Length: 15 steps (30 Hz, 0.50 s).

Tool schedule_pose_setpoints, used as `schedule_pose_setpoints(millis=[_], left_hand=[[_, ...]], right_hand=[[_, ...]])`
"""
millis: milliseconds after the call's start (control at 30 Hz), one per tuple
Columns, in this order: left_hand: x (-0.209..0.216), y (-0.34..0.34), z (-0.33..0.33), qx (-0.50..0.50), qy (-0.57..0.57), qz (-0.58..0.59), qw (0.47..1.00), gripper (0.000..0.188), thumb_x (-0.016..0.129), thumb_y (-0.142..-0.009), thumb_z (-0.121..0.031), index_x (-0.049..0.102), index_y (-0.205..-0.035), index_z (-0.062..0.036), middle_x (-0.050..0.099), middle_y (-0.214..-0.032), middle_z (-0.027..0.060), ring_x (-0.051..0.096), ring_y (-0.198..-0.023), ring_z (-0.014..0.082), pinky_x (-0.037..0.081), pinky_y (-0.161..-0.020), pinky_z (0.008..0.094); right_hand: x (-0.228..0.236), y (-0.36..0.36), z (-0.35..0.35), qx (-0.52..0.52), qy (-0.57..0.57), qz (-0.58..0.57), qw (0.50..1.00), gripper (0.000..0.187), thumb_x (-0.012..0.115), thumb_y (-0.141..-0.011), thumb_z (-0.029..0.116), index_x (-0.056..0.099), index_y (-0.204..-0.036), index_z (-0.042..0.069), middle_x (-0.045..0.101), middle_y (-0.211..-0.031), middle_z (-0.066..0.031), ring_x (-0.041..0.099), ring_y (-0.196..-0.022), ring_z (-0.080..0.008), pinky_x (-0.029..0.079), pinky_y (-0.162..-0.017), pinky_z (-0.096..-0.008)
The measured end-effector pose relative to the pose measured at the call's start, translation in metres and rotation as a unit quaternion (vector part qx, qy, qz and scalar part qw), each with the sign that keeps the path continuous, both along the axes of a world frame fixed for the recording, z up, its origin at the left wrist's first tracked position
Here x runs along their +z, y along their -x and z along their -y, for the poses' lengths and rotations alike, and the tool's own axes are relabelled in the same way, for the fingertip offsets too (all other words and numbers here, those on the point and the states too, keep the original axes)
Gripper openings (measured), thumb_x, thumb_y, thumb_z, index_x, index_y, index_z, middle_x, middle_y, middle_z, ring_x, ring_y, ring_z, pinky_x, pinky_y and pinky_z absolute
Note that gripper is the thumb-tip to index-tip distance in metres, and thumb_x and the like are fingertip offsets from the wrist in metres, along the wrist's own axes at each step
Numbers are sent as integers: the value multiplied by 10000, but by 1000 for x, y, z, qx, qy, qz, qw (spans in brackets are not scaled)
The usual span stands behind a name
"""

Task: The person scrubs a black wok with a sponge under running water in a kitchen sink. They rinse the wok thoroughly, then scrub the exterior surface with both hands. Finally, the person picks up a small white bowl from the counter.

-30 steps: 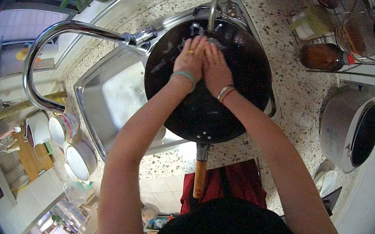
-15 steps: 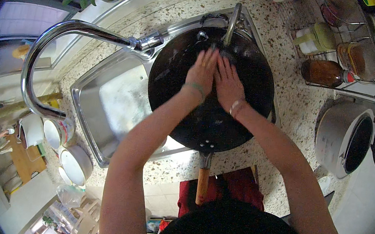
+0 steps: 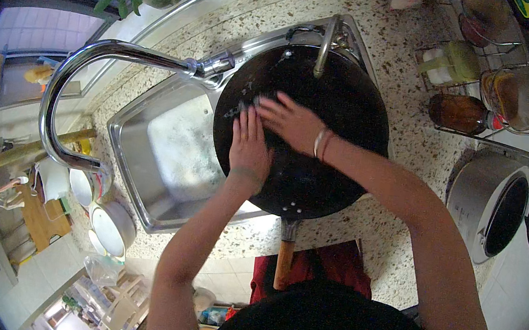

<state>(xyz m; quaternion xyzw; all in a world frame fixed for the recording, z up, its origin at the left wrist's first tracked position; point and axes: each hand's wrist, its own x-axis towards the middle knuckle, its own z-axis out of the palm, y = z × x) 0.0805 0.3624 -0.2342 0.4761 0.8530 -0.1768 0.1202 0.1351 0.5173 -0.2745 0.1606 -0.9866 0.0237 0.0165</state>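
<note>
A large black wok [image 3: 337, 174] rests over the right part of a steel double sink, its wooden handle [image 3: 284, 261] pointing toward me. Both hands are inside it, on its left side. My left hand [image 3: 250, 148] lies with fingers stretched forward over the wok's surface. Just to its right, my right hand [image 3: 292, 124] reaches across to the left, fingers extended and their tips near those of the left. Small wet glints show by the fingertips. I see nothing held in either hand; what lies under the palms is hidden. A smaller chrome spout [image 3: 325, 49] overhangs the wok's far edge.
Left of the wok, the other basin [image 3: 147, 143] holds whitish, sudsy water under a tall curved chrome faucet [image 3: 54, 90]. A wire rack [image 3: 502, 136] of jars and an open rice cooker [image 3: 483, 200] stand to the right. White pots [image 3: 110, 228] sit at left.
Both hands have swept from the wok's far middle toward its left side and nearer me. My right hand has turned to point leftward. The wok stays in place.
</note>
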Motion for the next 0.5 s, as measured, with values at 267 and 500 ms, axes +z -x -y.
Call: schedule_pose_setpoints(millis=[267, 500], left_hand=[[-38, 0, -116, 8, -165, -28, 986, 696, 529, -853, -236, 226, -1412, 47, 161, -1496, 222, 143, -1397, 352, 132, -1132, 456], [-22, -83, -80, -162, 6, 163, 973, 559, 356, -927, -197, 242, -1421, 41, 142, -1510, 210, 117, -1399, 369, 91, -1134, 469]], right_hand=[[24, -15, -90, -118, -85, -97, 985, 469, 462, -851, 161, 473, -1301, 29, 378, -1418, -65, 313, -1327, -209, 217, -1111, -397], [46, -117, -29, -244, 98, 283, 922, 480, 446, -854, 74, 420, -1321, -38, 339, -1435, -160, 313, -1332, -279, 213, -1124, -407]])
